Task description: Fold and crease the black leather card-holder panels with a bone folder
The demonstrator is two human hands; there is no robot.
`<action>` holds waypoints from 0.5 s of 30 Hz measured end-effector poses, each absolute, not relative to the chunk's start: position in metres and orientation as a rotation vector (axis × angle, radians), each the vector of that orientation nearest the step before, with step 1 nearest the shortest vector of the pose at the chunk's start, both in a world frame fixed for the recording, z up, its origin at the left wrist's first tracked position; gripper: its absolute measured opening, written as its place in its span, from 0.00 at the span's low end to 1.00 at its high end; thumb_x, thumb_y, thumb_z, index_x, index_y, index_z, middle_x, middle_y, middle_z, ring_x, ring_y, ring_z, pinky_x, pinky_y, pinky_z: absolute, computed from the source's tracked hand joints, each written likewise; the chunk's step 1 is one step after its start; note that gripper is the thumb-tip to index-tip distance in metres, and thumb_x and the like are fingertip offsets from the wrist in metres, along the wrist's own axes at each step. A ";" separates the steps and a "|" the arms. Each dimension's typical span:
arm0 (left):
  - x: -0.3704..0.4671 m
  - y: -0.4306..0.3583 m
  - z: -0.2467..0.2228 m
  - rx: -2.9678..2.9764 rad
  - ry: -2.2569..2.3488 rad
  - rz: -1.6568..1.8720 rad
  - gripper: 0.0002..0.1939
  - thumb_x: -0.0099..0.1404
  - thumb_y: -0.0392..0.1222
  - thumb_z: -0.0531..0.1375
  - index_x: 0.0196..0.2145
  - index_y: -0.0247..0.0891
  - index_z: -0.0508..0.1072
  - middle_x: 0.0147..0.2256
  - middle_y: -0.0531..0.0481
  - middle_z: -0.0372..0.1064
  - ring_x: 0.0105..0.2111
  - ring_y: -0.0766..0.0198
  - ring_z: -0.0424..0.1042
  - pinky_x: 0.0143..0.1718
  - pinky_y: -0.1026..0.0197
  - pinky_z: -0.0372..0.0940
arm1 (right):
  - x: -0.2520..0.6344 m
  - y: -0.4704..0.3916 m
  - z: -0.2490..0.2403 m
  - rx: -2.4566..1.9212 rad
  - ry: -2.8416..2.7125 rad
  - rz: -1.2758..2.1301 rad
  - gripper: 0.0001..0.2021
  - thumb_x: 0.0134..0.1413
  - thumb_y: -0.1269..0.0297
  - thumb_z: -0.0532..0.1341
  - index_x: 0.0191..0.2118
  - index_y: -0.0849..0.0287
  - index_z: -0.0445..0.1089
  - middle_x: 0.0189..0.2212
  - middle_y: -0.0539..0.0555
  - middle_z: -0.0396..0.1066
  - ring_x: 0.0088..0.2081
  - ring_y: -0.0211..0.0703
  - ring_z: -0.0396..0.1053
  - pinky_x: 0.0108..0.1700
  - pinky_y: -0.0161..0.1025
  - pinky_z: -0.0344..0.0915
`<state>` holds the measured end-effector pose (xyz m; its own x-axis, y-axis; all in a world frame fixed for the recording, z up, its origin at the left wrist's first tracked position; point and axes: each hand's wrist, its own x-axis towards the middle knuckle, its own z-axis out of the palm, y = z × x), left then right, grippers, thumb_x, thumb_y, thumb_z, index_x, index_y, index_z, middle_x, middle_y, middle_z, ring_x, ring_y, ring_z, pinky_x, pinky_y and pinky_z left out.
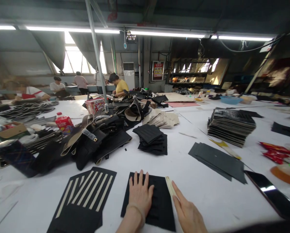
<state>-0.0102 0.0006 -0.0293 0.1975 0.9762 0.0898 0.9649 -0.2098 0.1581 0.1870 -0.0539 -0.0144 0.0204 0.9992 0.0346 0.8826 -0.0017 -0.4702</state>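
My left hand [140, 195] lies flat, fingers spread, on a black panel [161, 200] at the bottom centre; the panel shows several raised ridges. Against the panel's right edge, my right hand [187, 210] holds a narrow cream-coloured tool [170, 187] between thumb and fingers; its lower part is hidden by the hand. Left of the panel lie overlapping black pieces [86, 194] with several pale strips. Beyond my left hand is a small pile of black pieces [151, 139].
Black bag parts [98, 136] are heaped at the left, beside a red bottle [63, 122]. To the right are a tall stack of panels [231, 126], dark flat sheets [217, 160], a phone [271, 191] and red packets [276, 152]. Several people work in the background.
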 end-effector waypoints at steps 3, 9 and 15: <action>-0.006 -0.008 -0.022 2.387 1.955 0.219 0.27 0.67 0.56 0.47 0.59 0.41 0.61 0.58 0.39 0.57 0.53 0.38 0.60 0.50 0.32 0.50 | 0.175 -0.053 -0.025 -1.981 -2.011 0.366 0.24 0.62 0.64 0.40 0.62 0.58 0.54 0.22 0.53 0.75 0.25 0.47 0.74 0.27 0.37 0.67; -0.013 -0.019 -0.020 2.549 1.396 0.276 0.26 0.71 0.51 0.43 0.63 0.48 0.45 0.64 0.57 0.40 0.63 0.52 0.42 0.61 0.40 0.42 | 0.162 -0.068 -0.058 -2.122 -2.304 -0.127 0.30 0.51 0.79 0.46 0.61 0.59 0.53 0.18 0.56 0.72 0.20 0.49 0.71 0.22 0.39 0.65; -0.015 -0.016 -0.029 2.531 1.363 0.258 0.25 0.71 0.51 0.43 0.63 0.46 0.44 0.64 0.57 0.38 0.63 0.53 0.42 0.61 0.44 0.46 | 0.154 -0.056 -0.050 -2.118 -2.425 -0.279 0.32 0.47 0.80 0.49 0.61 0.61 0.52 0.19 0.56 0.73 0.21 0.46 0.71 0.25 0.36 0.64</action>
